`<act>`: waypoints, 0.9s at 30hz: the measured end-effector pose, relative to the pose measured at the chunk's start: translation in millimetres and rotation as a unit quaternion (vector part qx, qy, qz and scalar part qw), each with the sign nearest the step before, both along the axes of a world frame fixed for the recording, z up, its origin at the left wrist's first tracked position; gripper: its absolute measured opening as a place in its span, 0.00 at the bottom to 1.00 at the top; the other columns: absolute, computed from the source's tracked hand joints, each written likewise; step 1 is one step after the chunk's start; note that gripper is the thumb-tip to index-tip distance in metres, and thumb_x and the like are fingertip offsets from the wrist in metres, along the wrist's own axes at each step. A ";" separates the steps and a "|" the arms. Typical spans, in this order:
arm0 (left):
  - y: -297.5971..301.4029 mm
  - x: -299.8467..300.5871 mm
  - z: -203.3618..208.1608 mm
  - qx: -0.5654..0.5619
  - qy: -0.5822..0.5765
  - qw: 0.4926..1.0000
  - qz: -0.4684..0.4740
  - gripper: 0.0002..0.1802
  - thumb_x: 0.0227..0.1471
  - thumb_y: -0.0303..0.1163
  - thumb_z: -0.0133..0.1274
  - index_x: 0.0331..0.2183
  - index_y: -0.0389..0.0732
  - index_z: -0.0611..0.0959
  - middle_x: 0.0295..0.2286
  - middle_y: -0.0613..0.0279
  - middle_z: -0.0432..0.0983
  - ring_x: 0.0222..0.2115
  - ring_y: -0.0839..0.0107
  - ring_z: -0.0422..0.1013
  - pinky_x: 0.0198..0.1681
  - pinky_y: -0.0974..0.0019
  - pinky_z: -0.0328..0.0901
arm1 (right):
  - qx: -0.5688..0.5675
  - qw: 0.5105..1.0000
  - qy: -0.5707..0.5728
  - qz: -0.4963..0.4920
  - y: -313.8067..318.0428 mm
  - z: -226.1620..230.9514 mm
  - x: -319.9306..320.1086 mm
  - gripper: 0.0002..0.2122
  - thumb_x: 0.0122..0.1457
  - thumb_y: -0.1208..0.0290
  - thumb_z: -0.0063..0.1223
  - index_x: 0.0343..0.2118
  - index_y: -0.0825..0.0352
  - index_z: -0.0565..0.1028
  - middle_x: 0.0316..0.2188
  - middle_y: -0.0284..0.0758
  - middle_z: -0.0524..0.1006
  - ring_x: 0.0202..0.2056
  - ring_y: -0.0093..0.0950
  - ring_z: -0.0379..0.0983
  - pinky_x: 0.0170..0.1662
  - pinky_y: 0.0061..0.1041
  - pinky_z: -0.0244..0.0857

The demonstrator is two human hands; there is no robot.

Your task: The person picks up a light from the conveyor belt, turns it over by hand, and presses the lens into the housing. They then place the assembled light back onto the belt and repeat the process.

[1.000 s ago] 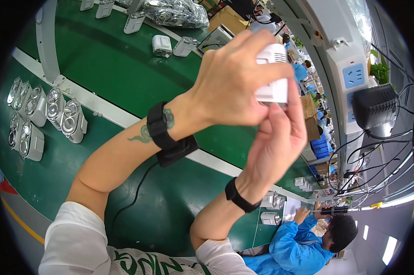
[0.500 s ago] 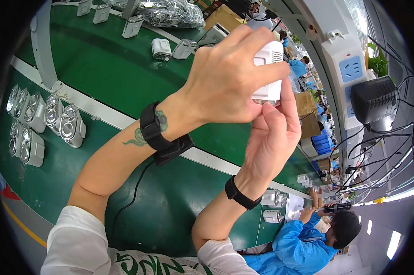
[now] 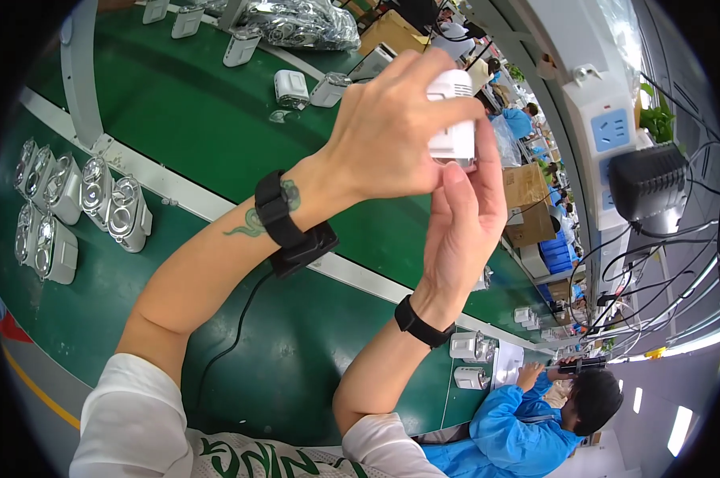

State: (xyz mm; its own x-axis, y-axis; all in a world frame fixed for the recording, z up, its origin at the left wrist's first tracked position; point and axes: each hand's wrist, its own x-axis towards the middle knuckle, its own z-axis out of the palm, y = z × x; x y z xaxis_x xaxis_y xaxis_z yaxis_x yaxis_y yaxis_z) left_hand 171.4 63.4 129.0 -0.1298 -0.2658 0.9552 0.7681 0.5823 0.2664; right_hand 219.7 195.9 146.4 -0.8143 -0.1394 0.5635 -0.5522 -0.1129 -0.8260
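Observation:
Above the green bench, both hands hold a white plastic device (image 3: 453, 142) with slotted vents at its upper end. From the left, my left hand (image 3: 392, 131) is closed around it, fingers over its front and the back of the hand towards me. My right hand (image 3: 465, 213) grips the lower end, its thumb pressed near a clear part at the bottom edge. Fingers hide much of the casing. Nearest beyond my left hand, a similar white device (image 3: 291, 88) stands on the bench beside another one (image 3: 329, 90).
Several white devices with clear, round-patterned fronts (image 3: 55, 248) stand at the left. A plastic-wrapped bundle (image 3: 300, 24) lies at the back. A black power adapter (image 3: 649, 179) is plugged into a socket strip (image 3: 611, 131) at right. A person in blue (image 3: 511, 426) sits lower right.
Both hands have shifted slightly left with the white device, which has turned a little. The grip looks much the same. The bench items appear slightly shifted in the picture.

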 end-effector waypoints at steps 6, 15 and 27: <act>5.3 6.0 4.1 0.146 -0.178 0.899 -0.372 0.21 0.41 0.39 0.68 0.39 0.43 0.84 0.41 0.60 0.74 0.37 0.68 0.75 0.33 0.64 0.72 | 0.013 0.994 0.108 -0.031 4.6 4.3 -3.5 0.35 0.57 0.76 0.59 0.66 0.71 0.54 0.54 0.44 0.71 0.56 0.32 0.68 0.60 0.31 0.62; 18.6 -1.8 -13.0 0.166 -0.448 0.685 -0.549 0.47 0.48 0.57 0.62 0.57 0.32 0.67 0.48 0.50 0.71 0.45 0.67 0.72 0.42 0.62 0.73 | 0.246 0.951 0.110 -0.153 23.0 -10.9 -20.7 0.40 0.44 0.73 0.68 0.62 0.73 0.60 0.51 0.46 0.74 0.49 0.33 0.73 0.51 0.31 0.69; -76.7 -183.3 -181.1 -0.126 -0.451 0.857 0.215 0.53 0.33 0.37 0.70 0.61 0.41 0.63 0.57 0.43 0.61 0.59 0.44 0.57 0.58 0.53 0.63 | 0.301 0.902 -0.242 -0.191 171.2 -130.4 -77.2 0.30 0.45 0.81 0.59 0.55 0.76 0.65 0.38 0.36 0.76 0.37 0.25 0.74 0.43 0.23 0.70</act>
State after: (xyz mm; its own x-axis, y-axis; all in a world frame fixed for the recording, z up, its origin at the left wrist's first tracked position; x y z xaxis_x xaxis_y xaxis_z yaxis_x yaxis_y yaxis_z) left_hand -11.9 -13.3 -52.0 -0.7876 -0.2748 0.5516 0.0151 0.8863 0.4630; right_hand 142.5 367.1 16.1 -0.9981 0.0421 0.0451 -0.0139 0.5592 -0.8289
